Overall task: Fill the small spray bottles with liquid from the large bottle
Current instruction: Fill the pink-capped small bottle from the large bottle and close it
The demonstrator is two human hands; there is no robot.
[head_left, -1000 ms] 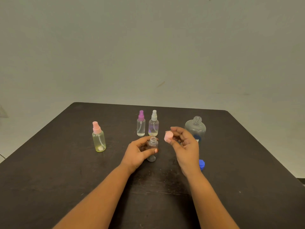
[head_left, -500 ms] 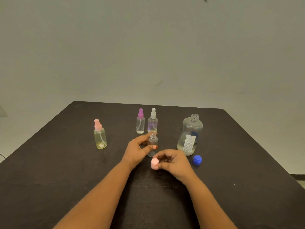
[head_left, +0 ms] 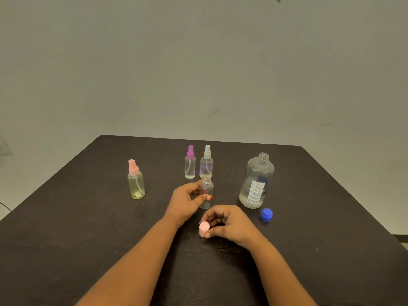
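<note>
- Four small spray bottles stand upright on the dark worktop; three wear spray tops and one is uncapped.
- The pink-topped bottle has a yellowish body with a dip tube inside and stands well off to the left.
- The purple-topped bottle and the white-topped bottle stand side by side at the back, near the centre. Both are clear.
- The uncapped bottle is clear with a bare threaded neck and stands just in front of the white-topped one. Whether it holds liquid cannot be told.
- One large bottle stands upright to the right of the small ones. Its neck is open, a white printed label faces the camera, and clear liquid sits in its lower part.
- One blue cap lies on the worktop just in front of the large bottle.
- One pink spray top is off its bottle, low over the worktop.
- Two bare hands are in view. The left hand has its grip round the uncapped bottle, thumb and forefinger on either side.
- The right hand has its curled grip pinching the pink spray top.
</note>
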